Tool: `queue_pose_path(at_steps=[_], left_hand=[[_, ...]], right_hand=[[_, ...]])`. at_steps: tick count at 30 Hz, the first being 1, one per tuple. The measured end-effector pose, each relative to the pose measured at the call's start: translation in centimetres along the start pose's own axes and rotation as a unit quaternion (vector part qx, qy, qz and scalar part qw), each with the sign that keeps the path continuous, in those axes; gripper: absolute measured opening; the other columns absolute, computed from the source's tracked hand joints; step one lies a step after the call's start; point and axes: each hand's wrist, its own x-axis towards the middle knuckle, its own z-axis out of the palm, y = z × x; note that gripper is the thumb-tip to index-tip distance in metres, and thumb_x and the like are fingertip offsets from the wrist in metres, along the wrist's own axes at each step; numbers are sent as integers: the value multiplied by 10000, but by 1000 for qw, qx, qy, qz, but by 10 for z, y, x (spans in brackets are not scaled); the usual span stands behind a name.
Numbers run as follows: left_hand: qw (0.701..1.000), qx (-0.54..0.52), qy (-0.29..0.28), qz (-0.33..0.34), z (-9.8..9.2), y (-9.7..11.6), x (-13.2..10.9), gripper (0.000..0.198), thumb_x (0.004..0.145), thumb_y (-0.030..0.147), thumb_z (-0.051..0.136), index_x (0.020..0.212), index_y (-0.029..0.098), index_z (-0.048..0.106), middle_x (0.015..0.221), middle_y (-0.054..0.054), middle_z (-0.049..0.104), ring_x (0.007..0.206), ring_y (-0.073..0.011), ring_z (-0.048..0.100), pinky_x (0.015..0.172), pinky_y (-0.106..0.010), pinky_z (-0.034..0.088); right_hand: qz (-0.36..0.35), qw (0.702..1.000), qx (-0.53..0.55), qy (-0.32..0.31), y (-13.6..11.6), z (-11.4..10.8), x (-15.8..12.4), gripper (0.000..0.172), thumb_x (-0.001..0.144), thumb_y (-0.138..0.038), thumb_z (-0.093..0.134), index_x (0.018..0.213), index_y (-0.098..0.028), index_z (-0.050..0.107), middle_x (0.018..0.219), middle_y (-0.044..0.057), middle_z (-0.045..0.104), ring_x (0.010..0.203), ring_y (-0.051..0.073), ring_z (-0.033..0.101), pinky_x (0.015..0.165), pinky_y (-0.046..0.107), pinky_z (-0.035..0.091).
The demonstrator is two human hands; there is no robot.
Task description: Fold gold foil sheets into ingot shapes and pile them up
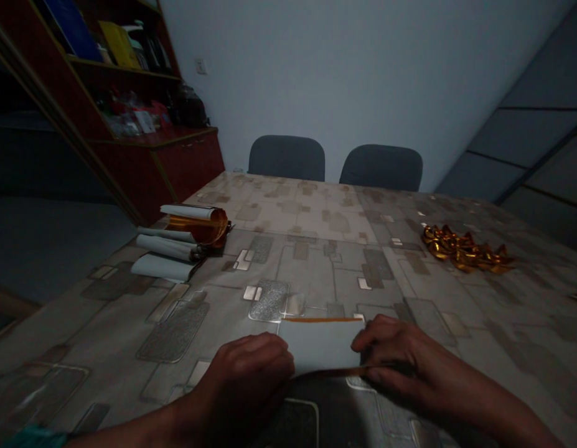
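Observation:
A folded sheet of paper (322,345), white on the face I see with a thin gold edge along its far side, lies between my hands near the front of the table. My left hand (258,367) is closed on its left end, the fingers curled under. At the right end my right hand (400,354) pinches the paper between thumb and fingers. A pile of folded gold pieces (460,249) shines at the right of the table. To the left, curled sheets of white-backed gold paper (185,239) lie in a loose stack.
The table (316,267) wears a patterned cloth. Two grey chairs (288,155) stand behind its far edge, against the wall. A dark red cabinet (176,162) with laden shelves rises at the left.

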Motion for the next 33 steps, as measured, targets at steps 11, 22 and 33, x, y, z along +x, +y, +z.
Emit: queue_pose_path(at_steps=[11,22,33], left_hand=[[991,-89,8,-97,9,-5,0,179,968,186,469,996,216,643,786,-1,686,674,-145,653,606,-248,530],[997,13,-8,-79,6,-7,10,311,966,202,523,1275,229,539,1110,-50,729,921,-193,714,796,-307,607],[985,1,-127,121,10,11,9,573,945,297,566,1444,111,355,1450,-169,525,1408,-310,403,1142,-592,333]], right_hand=[[44,998,-6,51,8,11,19,222,976,-221,542,819,-219,698,790,22,683,787,197,637,728,327,493],[99,979,-115,135,23,27,28,114,848,-223,694,742,-208,654,771,36,665,768,228,623,703,348,442],[113,976,-119,145,18,26,30,127,833,-185,678,713,-207,644,750,49,671,734,235,629,662,350,449]])
